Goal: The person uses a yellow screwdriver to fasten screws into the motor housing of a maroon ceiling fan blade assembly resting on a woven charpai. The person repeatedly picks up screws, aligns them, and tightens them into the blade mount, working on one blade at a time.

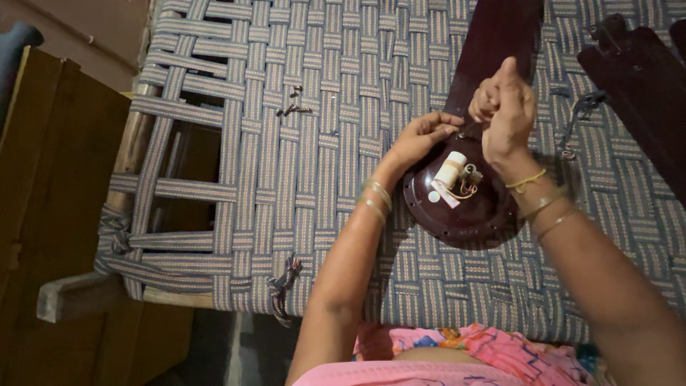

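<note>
A dark maroon ceiling-fan motor hub (457,214) lies on the woven cot, with a white cylindrical capacitor (451,169) and yellow wires on top. One fan blade (493,43) runs from the hub toward the far edge. My left hand (423,136) pinches something small at the hub's far rim, where the blade joins. Just to its right, my right hand (506,114) is closed around a thin tool whose tip points down at the same spot. Bangles circle both wrists.
Loose screws (294,100) lie on the striped webbing (286,179) to the left. More dark fan blades (636,78) rest at the far right. A small metal piece (579,118) lies next to them. The cot's wooden frame (78,289) and a wooden panel are at left.
</note>
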